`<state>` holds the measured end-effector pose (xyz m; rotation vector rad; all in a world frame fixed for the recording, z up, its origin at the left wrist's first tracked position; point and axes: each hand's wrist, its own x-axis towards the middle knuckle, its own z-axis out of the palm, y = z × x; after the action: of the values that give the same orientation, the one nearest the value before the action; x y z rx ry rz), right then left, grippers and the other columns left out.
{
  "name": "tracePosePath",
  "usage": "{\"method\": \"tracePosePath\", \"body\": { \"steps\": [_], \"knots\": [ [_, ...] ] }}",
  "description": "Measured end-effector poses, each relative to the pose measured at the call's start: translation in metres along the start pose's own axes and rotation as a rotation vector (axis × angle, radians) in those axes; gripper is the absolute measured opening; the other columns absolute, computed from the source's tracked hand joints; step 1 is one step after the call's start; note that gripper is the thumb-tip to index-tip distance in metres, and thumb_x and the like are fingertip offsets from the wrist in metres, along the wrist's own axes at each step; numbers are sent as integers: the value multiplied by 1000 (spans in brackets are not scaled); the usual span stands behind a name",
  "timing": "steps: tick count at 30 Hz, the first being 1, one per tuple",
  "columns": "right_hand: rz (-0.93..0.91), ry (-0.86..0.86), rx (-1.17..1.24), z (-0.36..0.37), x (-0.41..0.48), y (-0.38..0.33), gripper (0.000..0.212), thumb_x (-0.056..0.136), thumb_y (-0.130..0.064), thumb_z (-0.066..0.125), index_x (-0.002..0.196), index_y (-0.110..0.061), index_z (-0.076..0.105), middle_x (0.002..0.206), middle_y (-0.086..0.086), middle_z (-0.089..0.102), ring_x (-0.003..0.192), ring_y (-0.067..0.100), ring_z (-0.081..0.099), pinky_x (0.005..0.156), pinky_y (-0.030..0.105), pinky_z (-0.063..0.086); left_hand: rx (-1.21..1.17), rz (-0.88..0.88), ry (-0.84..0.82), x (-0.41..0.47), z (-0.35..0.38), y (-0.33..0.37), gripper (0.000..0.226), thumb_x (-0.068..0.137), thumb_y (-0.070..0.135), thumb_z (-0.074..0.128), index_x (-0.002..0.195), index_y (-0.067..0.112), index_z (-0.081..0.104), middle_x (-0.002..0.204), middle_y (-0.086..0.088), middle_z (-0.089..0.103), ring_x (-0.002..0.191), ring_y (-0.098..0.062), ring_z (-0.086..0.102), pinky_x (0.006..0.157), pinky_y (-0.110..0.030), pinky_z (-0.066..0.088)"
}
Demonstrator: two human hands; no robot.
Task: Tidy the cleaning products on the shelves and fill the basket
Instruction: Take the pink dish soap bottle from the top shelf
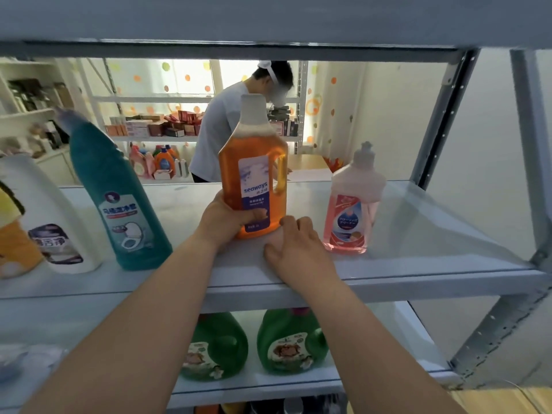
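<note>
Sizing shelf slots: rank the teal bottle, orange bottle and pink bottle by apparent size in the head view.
1. teal bottle: looks largest, but it stands nearer the camera, so its lead over the orange one is unsure
2. orange bottle
3. pink bottle: clearly smallest

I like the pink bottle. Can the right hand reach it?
Probably yes. The right hand rests on the shelf close beside the pink bottle, and nothing stands between them.

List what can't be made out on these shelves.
Head view:
Orange bottle, far left: cut off by frame edge.
Caps of the green jugs: hidden behind the shelf board.
Lower label of the amber bottle: partly covered by the left hand.
Basket: not in view.
</note>
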<state>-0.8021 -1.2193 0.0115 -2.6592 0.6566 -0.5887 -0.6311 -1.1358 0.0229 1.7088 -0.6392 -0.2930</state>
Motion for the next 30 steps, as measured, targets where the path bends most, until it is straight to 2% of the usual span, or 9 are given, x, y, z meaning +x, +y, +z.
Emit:
{"method": "tracePosePath", "body": {
  "steps": [5,9,12,16,20,24,26,28,30],
  "knots": [
    [71,-46,420,-17,-4,-3,63,96,-52,61,148,-33,32,147,-3,43,131,16,47,107,38,45,12,-42,-33,-46,-16,4,86,50,46,99,125,40,57,115,13,72,106,-13,69,93,-40,58],
    [112,-110,691,-22,-22,-10,58,96,-52,63,145,-40,35,130,-17,55,118,8,57,80,18,49,123,-8,-88,-94,-35,11,85,60,45,95,133,33,52,124,9,68,108,-15,67,95,-40,57],
    [89,-60,823,-20,-52,-23,42,91,-52,69,127,-46,48,120,-14,65,113,14,66,90,36,60,55,2,-117,-136,-48,14,87,57,44,93,132,34,50,118,14,67,105,-11,67,82,-31,58],
    [119,-60,1085,-6,-109,-40,50,79,-56,76,124,-52,53,121,-1,71,111,25,71,93,55,58,-114,-25,-184,-195,-61,9,79,59,42,89,123,37,44,110,17,66,94,-5,68,67,-27,59],
    [239,53,1207,28,-169,-52,54,83,-40,77,133,-36,57,118,8,74,109,30,72,95,53,56,-9,-35,-220,-236,-69,-33,80,65,57,86,125,35,37,111,19,64,94,-8,68,85,-39,59],
    [364,70,1158,73,-233,-62,54,84,-34,79,134,-33,58,122,6,73,114,30,70,99,57,55,6,-141,-258,-277,-64,-86,61,88,32,76,132,20,35,116,6,61,89,1,59,65,-6,49],
    [417,52,1160,94,-264,-68,52,90,-24,77,137,-33,57,123,4,73,115,27,69,100,55,55,-70,-258,-266,-292,-60,-106,66,83,38,80,130,19,36,119,-2,63,96,-13,64,76,-16,55],
    [456,-12,1137,111,-288,-77,49,91,-23,75,134,-41,59,123,1,73,115,25,70,99,50,56,-123,-338,-255,-304,-58,-129,90,66,54,85,137,23,39,127,-3,63,110,-21,65,95,-42,57],
    [483,-86,1101,121,-307,-83,49,95,-22,71,136,-45,57,125,-5,72,117,19,68,99,41,56,-149,-367,-253,-319,-58,-146,95,59,58,79,141,29,40,128,3,62,113,-18,64,99,-45,55]
  ]
}}
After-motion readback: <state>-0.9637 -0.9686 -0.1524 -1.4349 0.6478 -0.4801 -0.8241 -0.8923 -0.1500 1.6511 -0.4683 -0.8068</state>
